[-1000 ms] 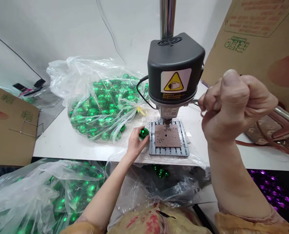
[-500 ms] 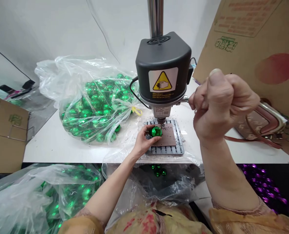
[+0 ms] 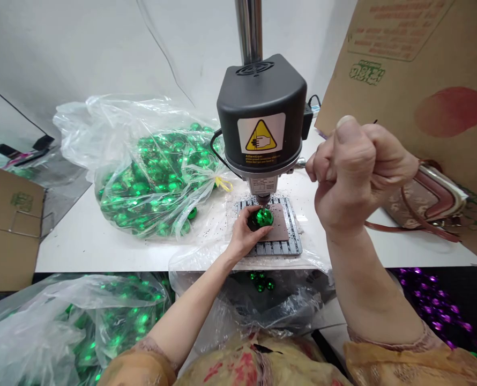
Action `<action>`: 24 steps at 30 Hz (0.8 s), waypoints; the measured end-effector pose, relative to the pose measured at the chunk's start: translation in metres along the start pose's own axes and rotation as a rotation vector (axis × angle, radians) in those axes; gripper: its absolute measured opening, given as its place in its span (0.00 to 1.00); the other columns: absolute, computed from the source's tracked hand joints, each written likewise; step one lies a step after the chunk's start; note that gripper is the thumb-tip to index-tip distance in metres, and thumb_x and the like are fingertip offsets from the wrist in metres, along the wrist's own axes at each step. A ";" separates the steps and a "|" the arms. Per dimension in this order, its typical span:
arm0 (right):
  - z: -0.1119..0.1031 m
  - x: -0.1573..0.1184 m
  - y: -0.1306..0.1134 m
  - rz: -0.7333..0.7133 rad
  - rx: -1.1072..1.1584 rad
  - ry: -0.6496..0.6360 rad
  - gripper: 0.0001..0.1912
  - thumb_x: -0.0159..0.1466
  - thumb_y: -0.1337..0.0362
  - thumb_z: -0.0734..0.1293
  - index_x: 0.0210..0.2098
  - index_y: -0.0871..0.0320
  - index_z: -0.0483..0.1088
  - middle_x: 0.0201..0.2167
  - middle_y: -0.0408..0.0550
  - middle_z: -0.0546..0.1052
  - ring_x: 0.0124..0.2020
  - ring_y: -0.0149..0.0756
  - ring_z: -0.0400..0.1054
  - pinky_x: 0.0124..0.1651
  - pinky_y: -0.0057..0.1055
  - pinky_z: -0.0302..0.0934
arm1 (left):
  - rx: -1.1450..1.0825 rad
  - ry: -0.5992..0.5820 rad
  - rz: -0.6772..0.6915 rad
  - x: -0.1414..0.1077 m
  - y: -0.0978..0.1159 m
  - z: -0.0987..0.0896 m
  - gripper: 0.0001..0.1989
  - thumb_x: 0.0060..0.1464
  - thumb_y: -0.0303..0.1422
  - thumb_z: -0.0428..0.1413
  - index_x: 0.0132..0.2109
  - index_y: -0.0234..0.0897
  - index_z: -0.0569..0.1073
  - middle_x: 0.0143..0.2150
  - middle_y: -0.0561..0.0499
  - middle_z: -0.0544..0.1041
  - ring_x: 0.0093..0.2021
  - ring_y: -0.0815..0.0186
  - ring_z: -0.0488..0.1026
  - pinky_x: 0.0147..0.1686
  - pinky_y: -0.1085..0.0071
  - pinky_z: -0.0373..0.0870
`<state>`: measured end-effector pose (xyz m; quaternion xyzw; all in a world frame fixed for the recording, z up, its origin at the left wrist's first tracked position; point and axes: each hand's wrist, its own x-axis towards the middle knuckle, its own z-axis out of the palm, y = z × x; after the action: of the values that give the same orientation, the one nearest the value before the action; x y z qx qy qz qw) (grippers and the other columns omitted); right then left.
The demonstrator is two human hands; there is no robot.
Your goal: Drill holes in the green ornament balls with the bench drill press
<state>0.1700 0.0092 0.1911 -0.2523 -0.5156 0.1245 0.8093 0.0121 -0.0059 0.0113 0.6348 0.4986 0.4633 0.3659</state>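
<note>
Between the thumb and fingers of my left hand (image 3: 246,233) is a shiny green faceted ball (image 3: 264,217). It rests on a brown square pad (image 3: 281,228) over the slotted metal base plate (image 3: 292,236). Directly above the ball is the chuck (image 3: 263,199) of a black bench drill press (image 3: 262,118); whether the bit touches the ball I cannot tell. My right hand (image 3: 355,171), raised at the drill's right side, is closed round its feed lever (image 3: 300,163), most of which the fingers hide.
A clear bag of green balls (image 3: 154,182) lies left of the drill. Another bag (image 3: 113,316) sits below the table's front edge. At right are a handbag (image 3: 427,198) and a large cardboard box (image 3: 419,69). Purple balls (image 3: 435,305) show at lower right. Dark shavings surround the base.
My left hand has shifted the green ball slightly right, under the chuck. My right hand stays on the lever. The whole view has moved a little.
</note>
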 end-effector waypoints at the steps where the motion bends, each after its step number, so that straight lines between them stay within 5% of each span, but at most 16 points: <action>1: 0.000 0.000 0.000 0.009 0.021 0.007 0.25 0.64 0.56 0.66 0.17 0.54 0.50 0.13 0.37 0.54 0.15 0.24 0.47 0.20 0.34 0.46 | 0.015 0.010 0.006 0.000 0.000 0.001 0.29 0.45 0.39 0.70 0.54 0.39 0.71 0.53 0.44 0.75 0.54 0.53 0.73 0.56 0.55 0.69; 16: -0.010 -0.024 0.012 -0.178 0.034 0.054 0.27 0.63 0.66 0.64 0.18 0.59 0.41 0.14 0.36 0.48 0.16 0.18 0.43 0.20 0.29 0.39 | -0.063 -0.062 0.044 0.004 -0.010 0.002 0.28 0.47 0.40 0.69 0.54 0.39 0.71 0.56 0.42 0.74 0.58 0.52 0.71 0.60 0.53 0.66; 24: -0.016 -0.028 0.020 -0.287 0.126 -0.009 0.24 0.61 0.69 0.63 0.19 0.58 0.41 0.14 0.36 0.47 0.15 0.20 0.43 0.19 0.28 0.45 | -0.057 -0.075 0.062 0.004 -0.010 0.002 0.27 0.49 0.42 0.68 0.54 0.40 0.70 0.55 0.43 0.74 0.58 0.53 0.71 0.59 0.54 0.66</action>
<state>0.1734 0.0087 0.1531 -0.1243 -0.5410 0.0410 0.8307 0.0113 0.0003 0.0019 0.6562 0.4513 0.4643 0.3874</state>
